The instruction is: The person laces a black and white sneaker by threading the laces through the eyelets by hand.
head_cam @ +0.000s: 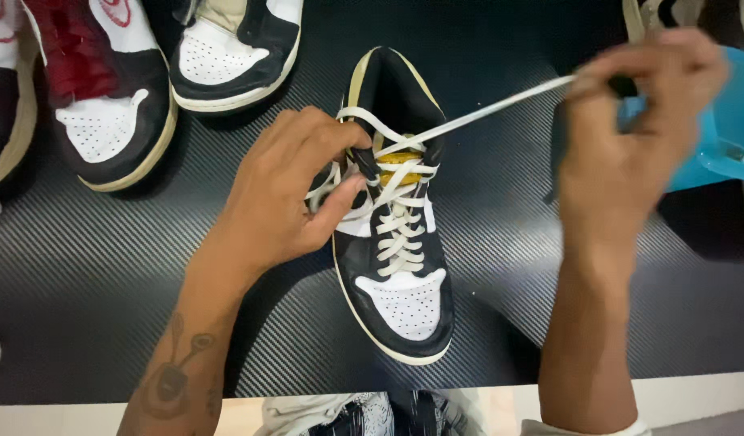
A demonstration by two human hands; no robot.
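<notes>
A black-and-white high-top sneaker (pixel 396 242) with cream laces is seen lying toe toward the camera on a dark, carbon-patterned surface (pixel 89 274), where it is steadied at the collar by the left hand (pixel 283 194), whose fingers (pixel 339 202) are closed on the shoe's side beside the eyelets. One lace end (pixel 493 109) is pulled taut up and to the right, pinched between the closed fingers of the right hand (pixel 630 153), which is blurred. Farther back, two more black-and-white sneakers (pixel 234 48) are set at upper left, and a blue plastic container (pixel 727 129) is partly hidden behind the right hand.
</notes>
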